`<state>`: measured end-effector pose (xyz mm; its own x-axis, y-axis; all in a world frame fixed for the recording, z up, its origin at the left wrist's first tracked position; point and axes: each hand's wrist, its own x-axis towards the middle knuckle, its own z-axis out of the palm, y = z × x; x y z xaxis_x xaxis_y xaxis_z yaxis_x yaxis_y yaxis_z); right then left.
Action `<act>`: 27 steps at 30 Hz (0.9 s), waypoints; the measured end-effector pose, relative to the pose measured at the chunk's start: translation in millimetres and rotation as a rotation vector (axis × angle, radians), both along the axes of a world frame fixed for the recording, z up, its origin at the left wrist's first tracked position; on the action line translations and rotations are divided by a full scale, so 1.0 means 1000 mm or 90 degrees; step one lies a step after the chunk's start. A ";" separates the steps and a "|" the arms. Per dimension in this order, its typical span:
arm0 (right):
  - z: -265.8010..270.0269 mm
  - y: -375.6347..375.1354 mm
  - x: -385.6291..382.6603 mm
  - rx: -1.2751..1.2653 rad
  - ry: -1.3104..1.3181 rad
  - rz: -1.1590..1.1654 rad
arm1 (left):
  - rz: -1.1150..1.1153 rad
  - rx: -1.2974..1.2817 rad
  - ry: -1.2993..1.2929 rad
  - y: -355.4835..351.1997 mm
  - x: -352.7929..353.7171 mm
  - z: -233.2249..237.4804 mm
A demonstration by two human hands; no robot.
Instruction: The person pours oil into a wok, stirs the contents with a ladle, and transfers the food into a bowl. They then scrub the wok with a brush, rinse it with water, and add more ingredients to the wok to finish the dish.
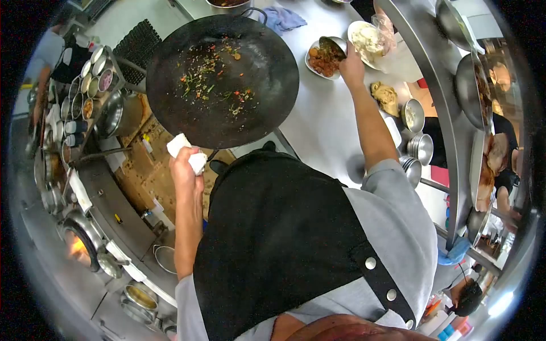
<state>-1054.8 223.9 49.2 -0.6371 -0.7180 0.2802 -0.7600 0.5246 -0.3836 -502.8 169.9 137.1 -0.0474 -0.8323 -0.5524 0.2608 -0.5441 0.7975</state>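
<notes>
A large dark wok (264, 85) with scattered bits of chopped vegetables fills the upper middle. My left hand (186, 169) is closed around a folded white cloth (179, 142) at the wok's near rim; whether it also grips the metal cannot be seen. My right hand (352, 69) grips a ladle (332, 48), its bowl down at a white dish (310, 66) of reddish-brown cooked food (323, 61). Beside that hand stands a white plate (354, 29) with pale food on it.
On the steel counter (321, 119) lie a blue cloth (282, 19) and a yellowish lump (385, 98), near stacked metal bowls (421, 149). A steel shelf (424, 62) runs along the right. Seasoning containers (91, 85) and a lit burner (78, 247) are on the left. Other people are at the edges.
</notes>
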 end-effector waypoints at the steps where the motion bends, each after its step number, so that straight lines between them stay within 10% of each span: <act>1: 0.012 -0.003 0.016 0.041 0.002 -0.036 | 0.004 0.001 0.001 -0.002 -0.001 0.001; 17: 0.055 0.015 0.038 0.113 0.102 -0.065 | -0.112 0.016 0.049 -0.047 -0.045 0.000; 27: 0.185 -0.044 0.102 -0.211 0.158 0.124 | -0.181 -0.043 0.059 -0.071 -0.058 0.004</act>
<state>-952.7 180.3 233.8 -0.3836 -0.6642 0.6416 -0.9224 0.2426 -0.3004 -561.3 98.9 141.0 -0.3310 -0.8132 -0.4787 0.1797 -0.5523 0.8140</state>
